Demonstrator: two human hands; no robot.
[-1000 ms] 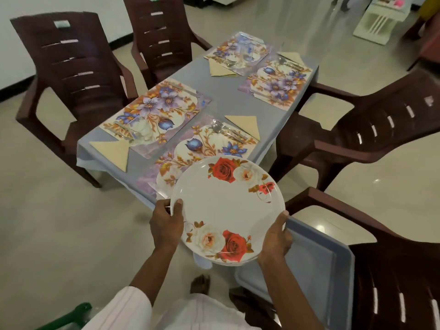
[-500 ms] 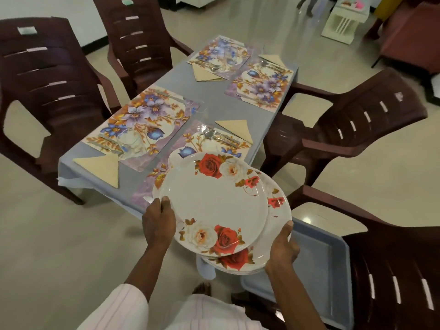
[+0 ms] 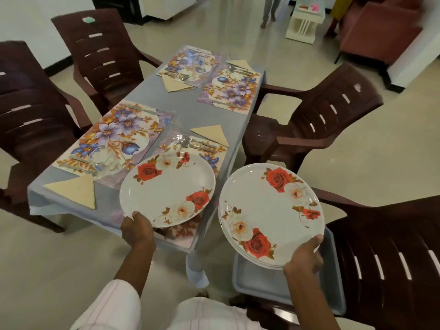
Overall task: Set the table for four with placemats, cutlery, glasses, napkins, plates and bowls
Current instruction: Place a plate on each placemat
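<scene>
I'm pinching near rim of white round rose-printed plate (image 3: 166,189) with left hand (image 3: 137,231), hovering it low over nearest floral placemat (image 3: 182,232) on grey-covered counter (image 3: 152,96), judging it ready for setting down. Right hand (image 3: 303,257) is gripping stack of matching plates (image 3: 271,210) beside counter edge, so spares aren't blocking placement.

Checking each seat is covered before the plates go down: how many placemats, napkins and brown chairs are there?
Placemats: 4
Napkins: 4
Brown chairs: 4
Total: 12
</scene>
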